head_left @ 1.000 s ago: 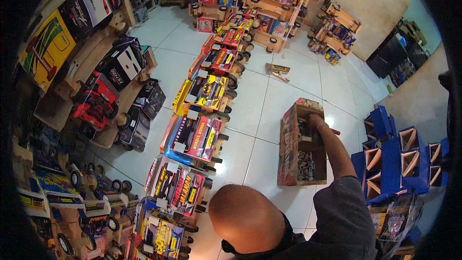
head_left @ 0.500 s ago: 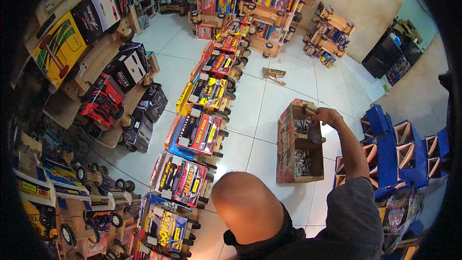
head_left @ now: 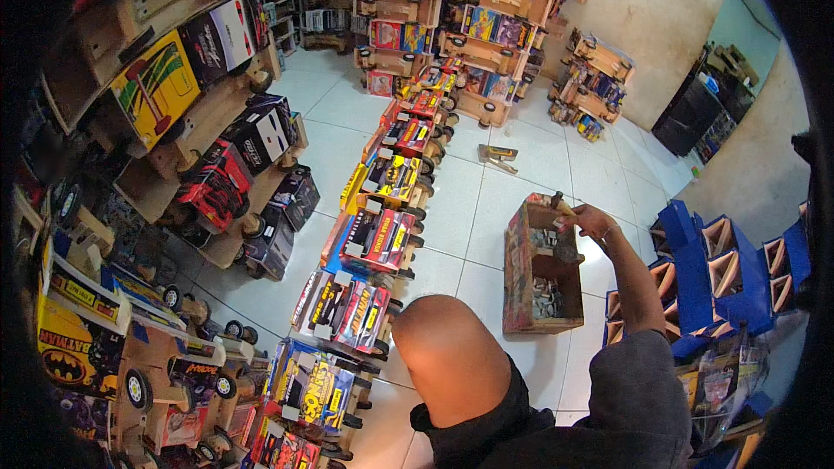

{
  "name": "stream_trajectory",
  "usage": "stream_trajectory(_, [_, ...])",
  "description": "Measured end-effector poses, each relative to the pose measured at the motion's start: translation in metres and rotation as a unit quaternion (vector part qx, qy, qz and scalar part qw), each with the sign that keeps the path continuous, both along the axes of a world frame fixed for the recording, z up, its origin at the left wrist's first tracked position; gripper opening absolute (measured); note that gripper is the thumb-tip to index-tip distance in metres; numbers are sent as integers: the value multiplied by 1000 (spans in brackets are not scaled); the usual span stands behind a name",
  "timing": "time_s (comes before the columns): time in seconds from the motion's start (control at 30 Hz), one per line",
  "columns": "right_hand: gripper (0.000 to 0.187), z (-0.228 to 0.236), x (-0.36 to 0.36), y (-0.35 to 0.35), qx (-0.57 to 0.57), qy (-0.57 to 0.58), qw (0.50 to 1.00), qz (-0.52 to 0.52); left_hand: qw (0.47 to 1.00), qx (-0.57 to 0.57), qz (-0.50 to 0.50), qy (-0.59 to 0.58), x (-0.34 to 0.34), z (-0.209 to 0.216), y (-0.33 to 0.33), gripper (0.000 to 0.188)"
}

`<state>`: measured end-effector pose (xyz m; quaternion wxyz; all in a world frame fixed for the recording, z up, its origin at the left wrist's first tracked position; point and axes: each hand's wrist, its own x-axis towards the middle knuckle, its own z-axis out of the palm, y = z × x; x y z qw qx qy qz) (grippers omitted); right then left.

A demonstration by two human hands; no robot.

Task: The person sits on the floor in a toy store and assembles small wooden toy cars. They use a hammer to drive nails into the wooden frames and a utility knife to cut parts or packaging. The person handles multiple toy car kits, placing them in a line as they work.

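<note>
My right hand (head_left: 593, 221) is over the far right side of an open wooden box (head_left: 542, 326) on the floor. Its fingers are closed around a tan, stick-like handle (head_left: 564, 208). A dark rounded piece (head_left: 569, 249) hangs just below, and I cannot tell whether it belongs to the same tool. Inside, the box is split into two compartments holding small greyish pieces (head_left: 546, 295), too small to name. My left hand is out of view; my bent knee (head_left: 450, 352) shows at the bottom centre.
A long row of wheeled, sticker-covered toy trucks (head_left: 382, 239) runs up the floor on my left. More trucks are stacked on the far left (head_left: 156, 87) and at the back (head_left: 495, 26). A trowel-like tool (head_left: 498, 156) lies beyond the box. Blue wooden-framed pieces (head_left: 725, 265) stand at right.
The view has shifted slightly, so the truck row sits farther right. My right hand has moved a little toward the far end of the box, with the tan handle still in it.
</note>
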<state>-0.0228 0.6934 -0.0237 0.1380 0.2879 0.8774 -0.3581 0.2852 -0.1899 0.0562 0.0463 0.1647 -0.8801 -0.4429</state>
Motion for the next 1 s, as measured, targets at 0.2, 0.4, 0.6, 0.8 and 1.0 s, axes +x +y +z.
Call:
stream_trajectory(0.2, [37,97,3,-122,-249,84,963,60,997,17,-60,42,-16,30,19,19])
stream_trajectory(0.4, [32,188,23,-331,-380,98,860,327,968,134,-204,53,-78,79,89,25])
stream_trajectory(0.6, [37,191,71,-513,-356,47,758,544,916,318,-218,106,-120,87,152,50])
stream_trajectory(0.8, [33,191,95,-557,-440,36,774,454,885,428,-91,160,-105,79,114,28])
stream_trajectory(1.0, [31,160,130,-586,-447,14,782,435,862,493,-11,117,-83,66,95,18])
